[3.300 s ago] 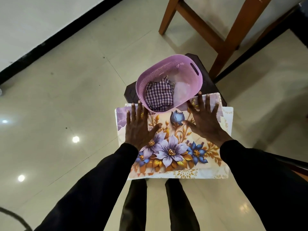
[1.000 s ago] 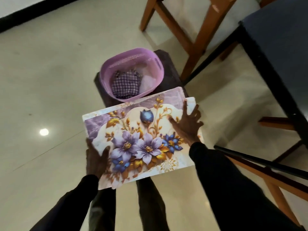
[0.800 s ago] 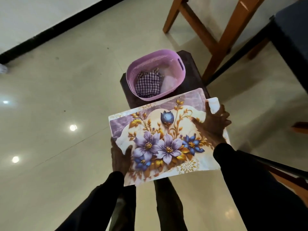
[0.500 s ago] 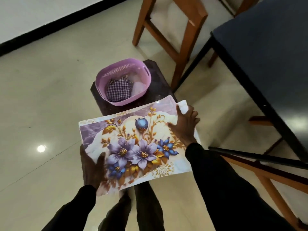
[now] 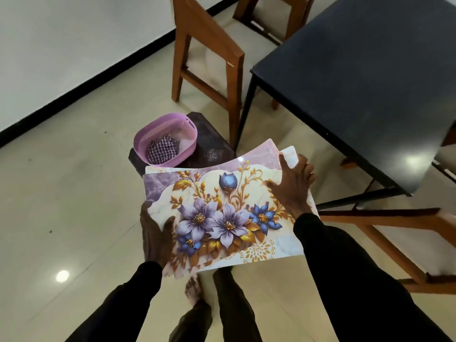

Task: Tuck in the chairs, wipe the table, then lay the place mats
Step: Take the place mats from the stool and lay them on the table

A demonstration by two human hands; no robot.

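Worktop (image 5: 357, 82) at right; mats (image 5: 222, 218) held over floor (image 5: 74, 193)
Ends are pinched by fingers (image 5: 169, 224) of left hand (image 5: 155, 238) and right hand (image 5: 293, 186); they should be kept level until laid

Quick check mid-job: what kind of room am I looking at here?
Most likely a home dining area: a dark table with wooden chairs drawn up to it, a glossy tiled floor, and floral place mats ready to lay.

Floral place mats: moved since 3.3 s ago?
Yes. The floral place mats have left the dark low stool beside the pink plastic basket; left hand and right hand hold them lifted, nearer the person.
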